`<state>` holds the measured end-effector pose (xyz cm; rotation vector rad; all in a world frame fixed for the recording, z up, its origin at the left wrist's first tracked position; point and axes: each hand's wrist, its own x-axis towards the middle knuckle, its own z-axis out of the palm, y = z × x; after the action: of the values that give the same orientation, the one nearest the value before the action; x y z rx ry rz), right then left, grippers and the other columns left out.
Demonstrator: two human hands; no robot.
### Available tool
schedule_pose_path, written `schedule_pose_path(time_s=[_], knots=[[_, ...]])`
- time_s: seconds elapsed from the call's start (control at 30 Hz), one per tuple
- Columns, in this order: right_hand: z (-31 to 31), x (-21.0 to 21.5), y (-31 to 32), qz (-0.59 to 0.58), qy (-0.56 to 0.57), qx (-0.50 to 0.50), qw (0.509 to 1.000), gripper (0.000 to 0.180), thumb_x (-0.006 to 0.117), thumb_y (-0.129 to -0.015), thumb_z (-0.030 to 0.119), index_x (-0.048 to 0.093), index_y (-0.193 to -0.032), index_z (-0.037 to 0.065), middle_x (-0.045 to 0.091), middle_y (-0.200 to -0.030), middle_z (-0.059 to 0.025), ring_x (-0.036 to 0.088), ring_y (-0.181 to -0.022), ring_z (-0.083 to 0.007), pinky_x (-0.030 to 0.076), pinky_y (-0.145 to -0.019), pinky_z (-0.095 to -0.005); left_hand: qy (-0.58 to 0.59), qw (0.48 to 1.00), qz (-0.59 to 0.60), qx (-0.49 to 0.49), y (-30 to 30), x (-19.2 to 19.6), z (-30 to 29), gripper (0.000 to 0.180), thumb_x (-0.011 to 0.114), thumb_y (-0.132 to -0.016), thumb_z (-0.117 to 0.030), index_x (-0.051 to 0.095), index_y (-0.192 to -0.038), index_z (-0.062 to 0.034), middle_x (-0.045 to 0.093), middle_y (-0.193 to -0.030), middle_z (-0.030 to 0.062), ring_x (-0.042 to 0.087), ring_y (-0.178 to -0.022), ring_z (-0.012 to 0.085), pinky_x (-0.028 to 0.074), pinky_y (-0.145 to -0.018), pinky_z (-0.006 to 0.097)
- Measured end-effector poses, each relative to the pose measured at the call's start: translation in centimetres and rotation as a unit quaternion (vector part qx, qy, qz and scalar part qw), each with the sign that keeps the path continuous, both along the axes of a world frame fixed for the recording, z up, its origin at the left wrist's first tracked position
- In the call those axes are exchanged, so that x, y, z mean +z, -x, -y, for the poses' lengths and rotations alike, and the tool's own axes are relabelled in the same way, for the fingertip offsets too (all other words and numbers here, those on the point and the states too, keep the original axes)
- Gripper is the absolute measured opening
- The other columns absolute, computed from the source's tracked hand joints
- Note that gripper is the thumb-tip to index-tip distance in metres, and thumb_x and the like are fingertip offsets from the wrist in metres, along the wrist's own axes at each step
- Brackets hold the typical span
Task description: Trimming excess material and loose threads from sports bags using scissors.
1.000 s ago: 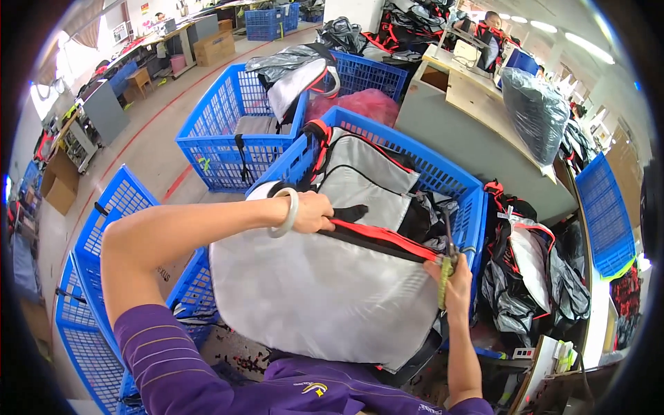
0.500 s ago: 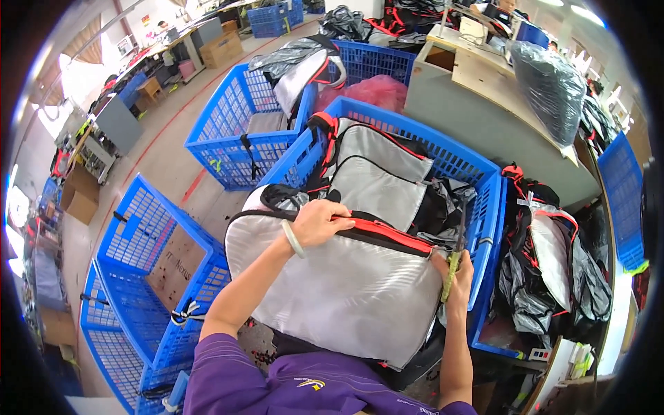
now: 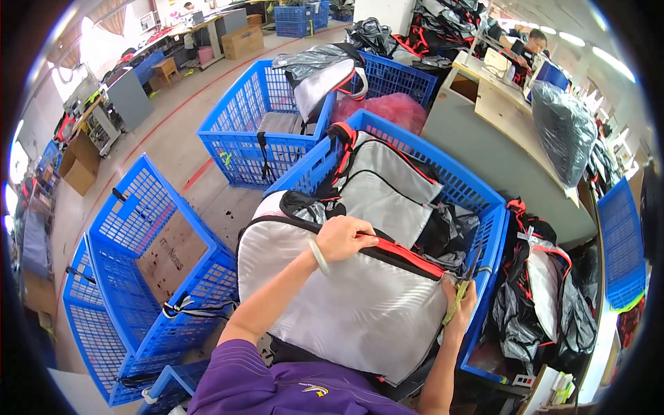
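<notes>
A large silver-grey bag (image 3: 353, 304) with black piping and a red strip (image 3: 409, 257) along its upper edge lies in front of my body. My left hand (image 3: 342, 238), a pale bangle at its wrist, pinches that edge at the strip's left end. At the bag's right corner, my right hand (image 3: 465, 304) holds scissors (image 3: 454, 304) with yellow-green wrapped handles. Their dark blades point away from me. The right fingertips also touch the corner of the bag. Beyond it, more silver and black bag pieces (image 3: 384, 197) fill a blue plastic crate (image 3: 453, 162).
Another blue crate (image 3: 235, 135) with a silver piece over its rim stands at the far left. Nearer left are tilted blue crates (image 3: 149, 277). Black and silver bags (image 3: 543, 297) are heaped at right. A grey workbench (image 3: 491, 149) stands behind, with a person (image 3: 531, 52) beyond.
The view has shifted, so the bag and both hands appear a little lower and further right. Both hands keep their grip on the bag's upper edge and the scissors.
</notes>
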<state>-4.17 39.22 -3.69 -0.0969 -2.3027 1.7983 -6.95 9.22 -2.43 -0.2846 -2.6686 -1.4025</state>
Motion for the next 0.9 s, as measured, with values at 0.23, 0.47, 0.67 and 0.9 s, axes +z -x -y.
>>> schedule_pose_path(time_s=[0.23, 0.47, 0.67, 0.9], knots=[[0.1, 0.9, -0.7, -0.008, -0.042, 0.021, 0.999, 0.027, 0.074, -0.080, 0.014, 0.051, -0.087, 0.003, 0.048, -0.076, 0.0024, 0.041, -0.070, -0.0084, 0.037, -0.063, -0.0242, 0.002, 0.999, 0.042, -0.029, 0.2, 0.0, 0.7, 0.022, 0.068, -0.080, -0.029, 0.070, -0.086, -0.0083, 0.065, -0.070, 0.0092, 0.062, -0.065, 0.0238, 0.045, -0.059, 0.034], [-1.3, -0.4, 0.7, -0.032, -0.062, 0.031, 0.997, 0.026, 0.072, -0.081, 0.012, 0.047, -0.081, 0.006, 0.045, -0.073, 0.0042, 0.042, -0.068, -0.0065, 0.036, -0.060, -0.0228, -0.090, 0.993, 0.061, -0.055, 1.1, -1.6, 1.6, 0.016, 0.070, -0.080, -0.016, 0.069, -0.083, -0.0009, 0.065, -0.070, 0.0067, 0.058, -0.065, 0.0105, 0.045, -0.061, 0.027], [-6.1, 1.9, 2.5, -0.076, -0.163, 0.069, 0.981, 0.039, 0.081, -0.072, 0.014, 0.052, -0.095, 0.003, 0.052, -0.083, -0.0032, 0.051, -0.075, -0.0138, 0.043, -0.067, -0.0273, -0.150, 0.982, 0.097, -0.066, 1.2, 0.0, 2.1, 0.013, 0.069, -0.081, -0.009, 0.068, -0.081, 0.0036, 0.064, -0.070, 0.0027, 0.056, -0.066, 0.0067, 0.044, -0.062, 0.023], [-8.1, 4.4, 3.1, -0.176, -0.461, 0.163, 0.855, 0.066, 0.086, -0.052, 0.036, 0.051, -0.096, 0.000, 0.053, -0.092, -0.0116, 0.052, -0.087, -0.0325, 0.045, -0.073, -0.0398, -0.183, 0.970, 0.142, -0.070, 0.7, 0.5, 1.1, 0.009, 0.066, -0.084, -0.005, 0.068, -0.085, 0.0031, 0.063, -0.074, -0.0013, 0.055, -0.070, 0.0046, 0.043, -0.065, 0.020]])
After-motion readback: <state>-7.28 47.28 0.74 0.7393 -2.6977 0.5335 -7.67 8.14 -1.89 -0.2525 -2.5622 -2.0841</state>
